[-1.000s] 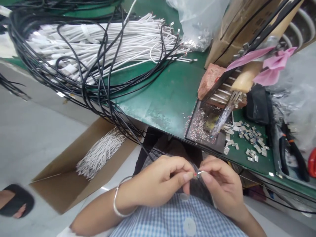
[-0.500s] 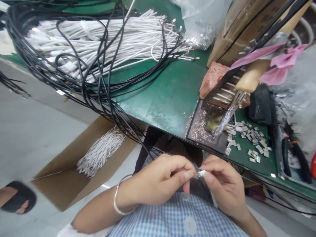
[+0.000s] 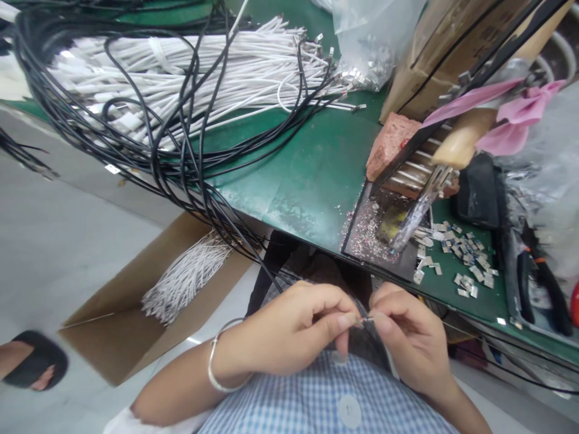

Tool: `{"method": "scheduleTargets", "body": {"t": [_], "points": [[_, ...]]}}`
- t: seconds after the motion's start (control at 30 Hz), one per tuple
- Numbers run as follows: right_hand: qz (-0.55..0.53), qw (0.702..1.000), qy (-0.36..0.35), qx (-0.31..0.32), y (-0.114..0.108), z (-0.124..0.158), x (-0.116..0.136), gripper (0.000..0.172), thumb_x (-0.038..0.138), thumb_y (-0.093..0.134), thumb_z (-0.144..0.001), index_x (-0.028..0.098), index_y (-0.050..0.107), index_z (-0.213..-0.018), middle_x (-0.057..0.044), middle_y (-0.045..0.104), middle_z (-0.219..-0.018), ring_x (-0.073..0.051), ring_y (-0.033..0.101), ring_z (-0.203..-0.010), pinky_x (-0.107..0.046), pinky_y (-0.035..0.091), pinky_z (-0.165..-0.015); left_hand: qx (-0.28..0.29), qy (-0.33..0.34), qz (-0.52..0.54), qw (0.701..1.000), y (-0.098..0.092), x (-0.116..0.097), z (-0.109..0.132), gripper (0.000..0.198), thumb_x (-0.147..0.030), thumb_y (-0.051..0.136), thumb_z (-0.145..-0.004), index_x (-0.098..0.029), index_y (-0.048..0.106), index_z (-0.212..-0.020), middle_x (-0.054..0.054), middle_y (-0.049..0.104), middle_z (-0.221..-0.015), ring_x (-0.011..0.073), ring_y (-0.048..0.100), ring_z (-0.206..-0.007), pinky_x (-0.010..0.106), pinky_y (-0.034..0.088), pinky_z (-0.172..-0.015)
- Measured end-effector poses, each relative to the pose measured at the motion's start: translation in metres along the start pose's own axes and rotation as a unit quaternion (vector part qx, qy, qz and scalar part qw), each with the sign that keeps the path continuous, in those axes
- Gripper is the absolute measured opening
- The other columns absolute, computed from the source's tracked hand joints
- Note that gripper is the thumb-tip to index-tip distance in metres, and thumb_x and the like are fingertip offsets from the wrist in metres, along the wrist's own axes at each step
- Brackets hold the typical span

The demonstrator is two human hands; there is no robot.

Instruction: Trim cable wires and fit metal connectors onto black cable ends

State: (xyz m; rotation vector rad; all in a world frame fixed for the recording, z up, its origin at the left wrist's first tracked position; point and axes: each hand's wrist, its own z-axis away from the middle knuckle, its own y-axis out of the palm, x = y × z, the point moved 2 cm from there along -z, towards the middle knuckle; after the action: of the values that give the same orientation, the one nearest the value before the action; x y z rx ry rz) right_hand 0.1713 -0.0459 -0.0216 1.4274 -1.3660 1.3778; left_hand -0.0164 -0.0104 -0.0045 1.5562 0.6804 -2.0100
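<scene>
My left hand (image 3: 289, 328) and my right hand (image 3: 407, 334) meet in front of my chest, just below the edge of the green bench (image 3: 307, 175). Both are closed in a pinch on the tip of a black cable (image 3: 271, 274), where a small metal connector shell (image 3: 367, 318) sits between the fingertips. The cable runs up from my hands to the tangle of black cables (image 3: 136, 132) on the bench. A silver bangle (image 3: 217, 374) is on my left wrist.
A bundle of white cables (image 3: 217, 72) lies under the black ones. A soldering iron (image 3: 434, 181) rests on a stand by a brick (image 3: 389, 144). Small metal shells (image 3: 461, 259) and pliers (image 3: 534, 283) lie to the right. A cardboard box (image 3: 149, 301) of white cables stands on the floor.
The hands have stayed together in the same place. The shiny shell showed more between the fingertips half a second ago and is now mostly covered.
</scene>
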Motion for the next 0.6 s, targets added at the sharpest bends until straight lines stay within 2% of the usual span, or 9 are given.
{"method": "scheduleTargets", "body": {"t": [0.33,0.6], "points": [[0.003,1.000,0.017,0.010,0.0023,0.0013,-0.0009,0.017,0.021,0.050,-0.097,0.022,0.053,-0.080,0.004,0.050,-0.069,-0.010,0.047,-0.063,-0.022,0.039,-0.057,-0.001,0.012,0.011,1.000,0.0001,0.0009,-0.0003,0.022,-0.027,0.046,-0.098,-0.015,0.062,-0.090,0.004,0.074,-0.069,0.0112,0.059,-0.057,0.019,0.045,-0.056],[-0.077,0.994,0.072,0.028,0.0076,0.0030,-0.0027,0.026,0.031,0.045,-0.101,0.022,0.050,-0.078,0.004,0.045,-0.069,-0.010,0.043,-0.063,-0.023,0.035,-0.057,-0.007,0.008,0.032,0.999,0.0013,0.0003,0.0002,0.022,-0.029,0.047,-0.098,-0.015,0.061,-0.088,0.004,0.072,-0.069,0.0109,0.058,-0.058,0.019,0.045,-0.055]]}}
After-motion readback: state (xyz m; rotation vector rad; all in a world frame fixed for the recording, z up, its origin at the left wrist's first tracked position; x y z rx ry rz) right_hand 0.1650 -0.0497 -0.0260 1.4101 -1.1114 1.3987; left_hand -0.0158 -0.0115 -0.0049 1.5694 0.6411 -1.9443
